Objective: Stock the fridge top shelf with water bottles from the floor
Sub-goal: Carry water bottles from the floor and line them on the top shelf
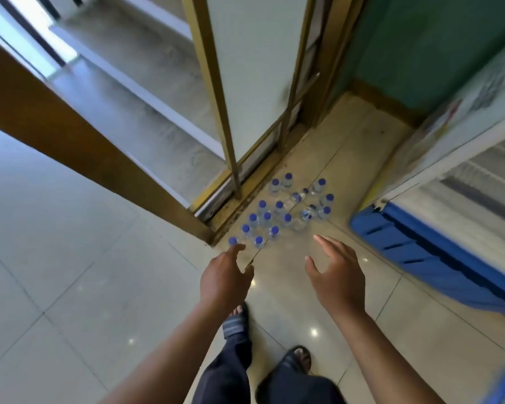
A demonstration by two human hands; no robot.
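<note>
Reaching for the floor bottles

Both hands are spread and empty; the left hand (223, 275) is nearer the upright water bottles (277, 212), which stand just beyond its fingertips.

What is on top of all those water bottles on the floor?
Each standing water bottle has a blue cap. Nothing else sits on them. The left hand covers part of the nearest one.

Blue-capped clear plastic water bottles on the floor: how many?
16 water bottles: 14 upright, clustered on the tiled floor beside the brass door track; 2 tipped over among the right-hand ones. Blur may hide more.
</note>
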